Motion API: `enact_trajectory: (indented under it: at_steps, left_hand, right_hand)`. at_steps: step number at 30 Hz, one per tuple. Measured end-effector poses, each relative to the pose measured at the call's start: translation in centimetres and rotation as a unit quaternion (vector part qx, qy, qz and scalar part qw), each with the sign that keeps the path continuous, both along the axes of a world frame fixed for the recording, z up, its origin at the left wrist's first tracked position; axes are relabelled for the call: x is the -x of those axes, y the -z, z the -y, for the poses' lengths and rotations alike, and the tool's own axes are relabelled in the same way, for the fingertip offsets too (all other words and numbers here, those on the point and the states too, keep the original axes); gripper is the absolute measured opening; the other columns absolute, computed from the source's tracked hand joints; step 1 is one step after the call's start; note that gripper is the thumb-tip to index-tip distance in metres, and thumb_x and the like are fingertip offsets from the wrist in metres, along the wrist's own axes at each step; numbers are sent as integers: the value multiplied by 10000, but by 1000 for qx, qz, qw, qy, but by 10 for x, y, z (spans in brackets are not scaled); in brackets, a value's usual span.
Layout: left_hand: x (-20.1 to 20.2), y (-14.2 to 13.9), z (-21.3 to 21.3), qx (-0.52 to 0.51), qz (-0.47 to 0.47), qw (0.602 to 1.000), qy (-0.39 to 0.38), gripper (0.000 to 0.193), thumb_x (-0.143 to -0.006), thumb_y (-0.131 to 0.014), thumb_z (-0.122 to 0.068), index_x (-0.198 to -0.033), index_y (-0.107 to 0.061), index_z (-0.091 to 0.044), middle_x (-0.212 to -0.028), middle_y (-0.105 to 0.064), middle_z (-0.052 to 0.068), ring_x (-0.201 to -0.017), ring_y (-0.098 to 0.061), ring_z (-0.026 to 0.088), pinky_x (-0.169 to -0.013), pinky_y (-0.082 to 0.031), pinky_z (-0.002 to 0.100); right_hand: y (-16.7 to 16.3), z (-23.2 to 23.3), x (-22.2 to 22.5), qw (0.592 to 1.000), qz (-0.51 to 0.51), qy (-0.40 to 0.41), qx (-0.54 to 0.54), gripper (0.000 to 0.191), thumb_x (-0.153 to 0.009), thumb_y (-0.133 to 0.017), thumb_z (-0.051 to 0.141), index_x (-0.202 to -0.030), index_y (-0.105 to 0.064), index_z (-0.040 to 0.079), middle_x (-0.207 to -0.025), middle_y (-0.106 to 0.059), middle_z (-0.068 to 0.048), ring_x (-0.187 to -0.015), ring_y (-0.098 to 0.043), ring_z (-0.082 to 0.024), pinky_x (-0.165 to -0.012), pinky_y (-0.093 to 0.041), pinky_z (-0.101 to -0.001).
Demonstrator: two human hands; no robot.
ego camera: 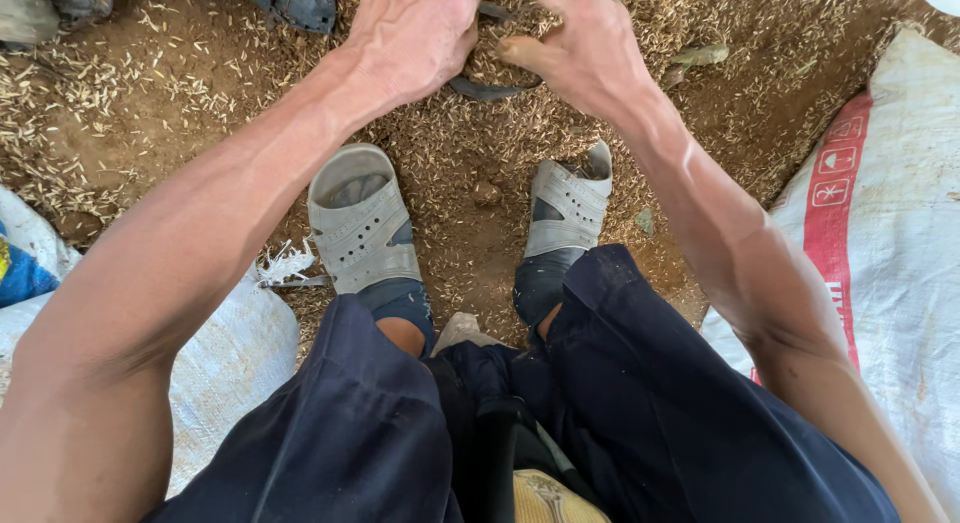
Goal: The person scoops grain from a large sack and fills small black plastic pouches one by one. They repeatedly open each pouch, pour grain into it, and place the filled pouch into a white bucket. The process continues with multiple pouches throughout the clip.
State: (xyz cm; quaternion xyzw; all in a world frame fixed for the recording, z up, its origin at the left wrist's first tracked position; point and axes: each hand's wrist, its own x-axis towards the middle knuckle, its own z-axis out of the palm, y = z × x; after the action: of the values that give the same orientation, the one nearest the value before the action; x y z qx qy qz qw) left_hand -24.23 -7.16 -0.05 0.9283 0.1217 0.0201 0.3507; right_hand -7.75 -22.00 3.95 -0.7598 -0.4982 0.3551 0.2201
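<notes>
My left hand [415, 33] reaches forward over the ground, fingers curled down into the layer of grain husks [640, 23], with a dark curved strip [490, 88] showing just under it. Close beside it, my right hand [580, 43] is bent with the thumb pointing left, fingers hidden past the top edge. What either hand grips cannot be made out. Both forearms stretch out above my feet in grey sandals [355, 223] and dark socks, and my dark blue trousers [640, 403] fill the bottom.
White woven sacks lie on both sides: one with red markings on the right [890, 233], another at the lower left [240, 353]. Bare brown earth [470, 223] shows between my feet. A dark shoe [295, 3] of another person sits at the top.
</notes>
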Motion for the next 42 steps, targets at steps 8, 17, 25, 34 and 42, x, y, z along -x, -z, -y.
enact_trajectory:
  at_steps: [8,17,25,34,42]
  left_hand:
    - [-22,-7,7,-135,47,988,56,138,-807,-675,-45,-878,-689,72,-841,-674,216,-746,-680,330,-617,-530,444]
    - [-26,-37,-17,134,-111,982,-66,334,-1026,-597,-335,-965,-684,-19,-742,-659,182,-646,-651,296,-617,-522,473]
    - [-2,-16,4,-6,-168,983,-79,242,-970,-600,-240,-952,-678,-11,-771,-648,273,-715,-645,455,-619,-493,554]
    - [-22,-20,-8,-19,-237,966,-104,374,-988,-604,-246,-1195,-715,45,-623,-680,234,-515,-637,277,-583,-537,422]
    - [-57,-26,-11,-5,-128,988,-83,326,-1041,-607,-260,-1188,-752,-8,-812,-683,190,-669,-655,256,-692,-539,406]
  right_hand:
    - [49,-13,-14,988,100,-99,-64,393,-812,-768,-17,-1199,-702,1,-1034,-733,-203,-874,-724,-316,-824,-614,-442]
    - [13,20,5,957,-108,221,154,377,-926,-641,130,-1301,-608,98,-1218,-691,-175,-694,-739,-237,-537,-633,-329]
    - [-12,-27,-6,994,33,-78,-68,450,-896,-726,392,-1287,-668,178,-1262,-690,-107,-1188,-632,-318,-1010,-519,-449]
    - [-42,-53,-25,996,71,-31,-34,132,-826,-670,125,-954,-680,95,-832,-703,-26,-733,-689,-173,-607,-585,-324]
    - [-40,-12,-48,996,23,78,-42,236,-865,-735,258,-939,-663,46,-898,-698,-95,-786,-720,-230,-695,-606,-375]
